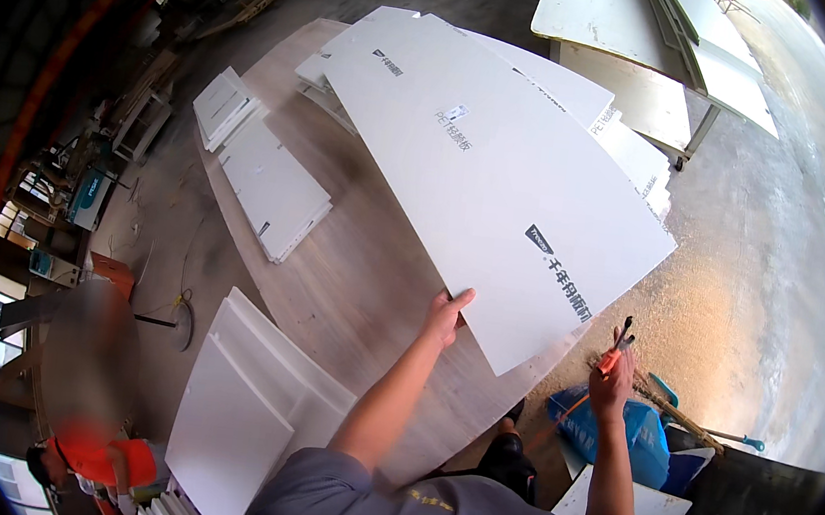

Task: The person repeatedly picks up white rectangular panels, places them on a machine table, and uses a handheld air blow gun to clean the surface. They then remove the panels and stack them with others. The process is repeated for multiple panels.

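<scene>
A large white board [482, 174] with dark printing lies tilted across a stack of white boards on the table. My left hand [444, 316] is closed on its near left edge, the thumb on top and the fingers underneath. Off the board's near right corner, my right hand [612, 379] holds an orange hand tool [609, 361] with two dark prongs, shaped like pliers. The prongs stand apart and touch nothing. More white boards [633, 165] show beneath the far right side of the large one.
Smaller white panels [275, 183] are stacked on the table [360, 282] at left. White boards [244, 421] lean at lower left, near a person in orange [114, 463]. A blue bag [639, 442] sits at my right. A board-laden cart [628, 29] stands at far right.
</scene>
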A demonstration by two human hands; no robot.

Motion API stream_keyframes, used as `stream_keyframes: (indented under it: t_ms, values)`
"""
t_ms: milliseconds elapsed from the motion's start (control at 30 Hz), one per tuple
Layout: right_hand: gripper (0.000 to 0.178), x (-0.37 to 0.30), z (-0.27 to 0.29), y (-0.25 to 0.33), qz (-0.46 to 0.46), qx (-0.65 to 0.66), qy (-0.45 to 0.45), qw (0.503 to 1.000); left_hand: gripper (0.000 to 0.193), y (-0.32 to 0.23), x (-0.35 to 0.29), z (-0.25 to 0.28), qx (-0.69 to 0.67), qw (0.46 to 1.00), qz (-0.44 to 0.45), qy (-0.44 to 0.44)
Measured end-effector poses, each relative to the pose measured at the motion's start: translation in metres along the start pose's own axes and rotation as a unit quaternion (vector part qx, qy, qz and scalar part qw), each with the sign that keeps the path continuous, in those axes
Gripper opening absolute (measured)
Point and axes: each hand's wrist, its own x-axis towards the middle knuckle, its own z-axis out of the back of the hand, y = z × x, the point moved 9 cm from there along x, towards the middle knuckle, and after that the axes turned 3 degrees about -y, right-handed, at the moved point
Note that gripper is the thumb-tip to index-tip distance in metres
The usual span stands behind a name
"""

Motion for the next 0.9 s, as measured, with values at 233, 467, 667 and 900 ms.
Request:
stream_keyframes:
  t_ms: [233, 467, 667, 900]
  values:
    - [0.037, -0.079, 0.000, 0.100, 0.067, -0.043, 0.013, 0.997, 0.038, 0.026, -0.100, 0.117, 0.053, 0.997, -0.004, 0.055]
    - [0.017, -0.138, 0.035, 0.187, 0.066, -0.078, -0.031, 0.994, 0.029, -0.010, -0.196, 0.147, 0.073, 0.988, -0.064, 0.116]
    - [0.015, -0.117, 0.096, 0.245, 0.058, -0.016, -0.119, 0.991, 0.072, -0.162, -0.310, 0.018, 0.029, 0.893, -0.355, 0.276]
    - [0.030, -0.108, 0.163, 0.247, -0.105, 0.111, -0.173, 0.973, 0.076, -0.193, -0.363, -0.109, 0.083, 0.755, -0.561, 0.330]
